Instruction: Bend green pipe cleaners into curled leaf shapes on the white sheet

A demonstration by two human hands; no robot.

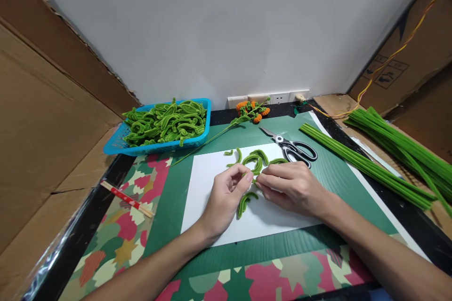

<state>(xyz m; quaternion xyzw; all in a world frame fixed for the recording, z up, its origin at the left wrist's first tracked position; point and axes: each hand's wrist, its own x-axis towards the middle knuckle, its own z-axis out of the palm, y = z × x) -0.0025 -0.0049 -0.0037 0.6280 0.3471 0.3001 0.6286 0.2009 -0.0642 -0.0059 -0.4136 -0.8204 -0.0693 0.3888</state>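
Observation:
My left hand (229,192) and my right hand (291,186) meet over a white sheet (199,197), thumbs and fingers pinched on a short green pipe cleaner (254,179). Most of that piece is hidden by the fingertips. Around them on the sheet lie several bent green pipe cleaner pieces: a curled bundle (254,157) just beyond the hands, a folded piece (243,204) nearer me, and small bits (228,153) at the upper left. Scissors (291,146) with black and grey handles rest beyond my right hand, blades pointing up and left.
A blue basket (208,124) heaped with shaped green pieces (165,122) stands at the back left. An orange-flowered stem (247,115) lies near the wall sockets (279,98). Long green pipe cleaners (367,164) lie to the right, with a larger bundle (406,146) beyond. Wrapped chopsticks (127,199) lie left.

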